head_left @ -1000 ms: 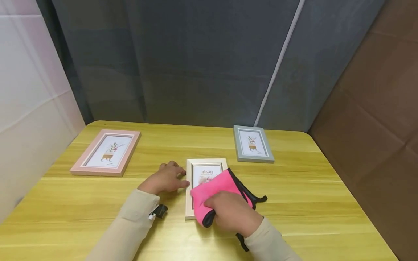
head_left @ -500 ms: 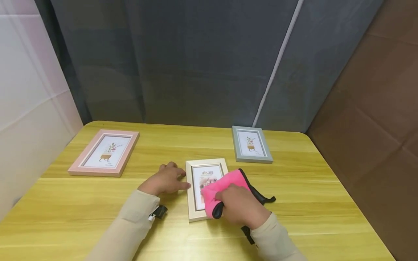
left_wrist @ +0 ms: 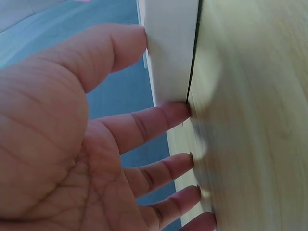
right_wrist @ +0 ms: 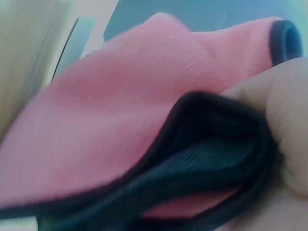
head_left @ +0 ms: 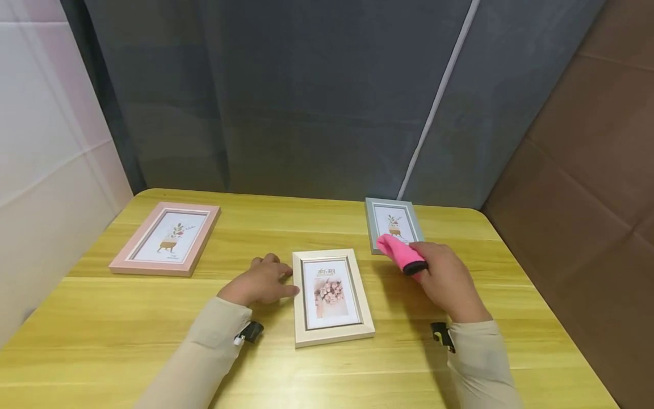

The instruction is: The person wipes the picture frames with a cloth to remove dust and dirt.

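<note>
A cream picture frame (head_left: 334, 296) with a flower print lies face up near the middle of the table. My left hand (head_left: 261, 280) touches its left edge with thumb and index fingertip, the fingers fairly straight; in the left wrist view the thumb (left_wrist: 127, 45) meets the frame's side (left_wrist: 171, 53). A folded pink cloth (head_left: 401, 253) with black trim is gripped by my right hand (head_left: 449, 278), raised above the table to the right of the cream frame. In the head view the cloth covers the lower edge of a grey-blue picture frame (head_left: 371, 224). The cloth (right_wrist: 120, 106) fills much of the right wrist view.
A pink picture frame (head_left: 122, 262) lies at the back left of the wooden table (head_left: 255, 221). Dark grey fabric (head_left: 306, 102) hangs behind the table, with a white fabric wall (head_left: 51, 142) at left and a brown one (head_left: 587, 199) at right.
My right hand has lifted the cloth off the cream frame and carried it right and back, uncovering the print. The left hand has stayed at the frame's edge.
</note>
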Demonstrator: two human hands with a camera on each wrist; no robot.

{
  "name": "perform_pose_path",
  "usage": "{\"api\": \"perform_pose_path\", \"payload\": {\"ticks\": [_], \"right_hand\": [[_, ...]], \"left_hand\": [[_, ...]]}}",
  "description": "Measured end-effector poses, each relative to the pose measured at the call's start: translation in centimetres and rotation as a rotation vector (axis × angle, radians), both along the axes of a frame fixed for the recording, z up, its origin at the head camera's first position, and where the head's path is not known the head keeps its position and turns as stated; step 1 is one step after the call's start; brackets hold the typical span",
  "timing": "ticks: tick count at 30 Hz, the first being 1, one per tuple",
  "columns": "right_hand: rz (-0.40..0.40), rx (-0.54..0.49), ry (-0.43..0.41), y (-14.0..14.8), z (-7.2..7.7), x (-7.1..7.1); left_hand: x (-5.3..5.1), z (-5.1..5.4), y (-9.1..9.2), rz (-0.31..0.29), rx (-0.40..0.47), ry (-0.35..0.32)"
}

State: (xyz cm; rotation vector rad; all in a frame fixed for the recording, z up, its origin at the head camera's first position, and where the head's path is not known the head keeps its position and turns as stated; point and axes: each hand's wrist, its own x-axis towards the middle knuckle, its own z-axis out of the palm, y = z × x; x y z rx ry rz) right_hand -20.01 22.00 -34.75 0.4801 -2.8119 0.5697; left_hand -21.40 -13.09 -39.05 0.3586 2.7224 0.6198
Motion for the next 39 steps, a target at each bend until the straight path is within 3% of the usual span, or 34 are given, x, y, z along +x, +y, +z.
{"api": "perform_pose_path", "payload": {"ticks": [3, 7, 9, 16, 20, 23, 27, 30, 32, 34, 37, 39], "right_hand": [[-0.049, 0.063, -0.079, 1.4, -0.8, -0.3], [0.017, 0.159, -0.305, 1.5, -2.7, -0.7], [0.049, 0.189, -0.378, 1.3, -3.4, -0.8], [0.045, 0.182, -0.389, 1.5, -4.0, -0.8], [0.055, 0.169, -0.385, 1.7, -4.0, -0.8], [0.053, 0.157, -0.393, 1.5, -3.9, -1.0], [0.026, 0.143, -0.418, 1.2, -3.6, -1.1], [0.01, 0.14, -0.427, 0.9, -3.5, -1.1], [0.009, 0.143, -0.427, 0.8, -3.5, -1.1], [0.004, 0.145, -0.43, 0.6, -3.5, -1.2], [0.003, 0.142, -0.431, 0.5, -3.7, -1.2], [-0.003, 0.142, -0.433, 0.4, -3.8, -1.2]], "left_hand": [[-0.1, -0.1, -0.2, -0.008, -0.008, 0.008], [-0.2, -0.4, -0.5, -0.013, -0.005, 0.02], [-0.3, -0.4, -0.5, -0.021, -0.001, 0.022], [0.4, 0.4, 0.5, -0.059, -0.027, 0.075], [2.2, 2.0, 2.2, -0.079, -0.066, 0.164], [4.3, 2.9, 3.5, -0.102, -0.09, 0.203], [6.9, 2.3, 3.9, -0.114, -0.126, 0.276], [7.7, 1.2, 3.4, -0.11, -0.139, 0.349], [7.6, 0.8, 3.0, -0.105, -0.133, 0.368], [6.9, 0.6, 2.4, -0.097, -0.133, 0.361], [4.6, 0.6, 1.2, -0.085, -0.135, 0.319], [2.4, 0.7, 0.1, -0.083, -0.133, 0.288]]}}
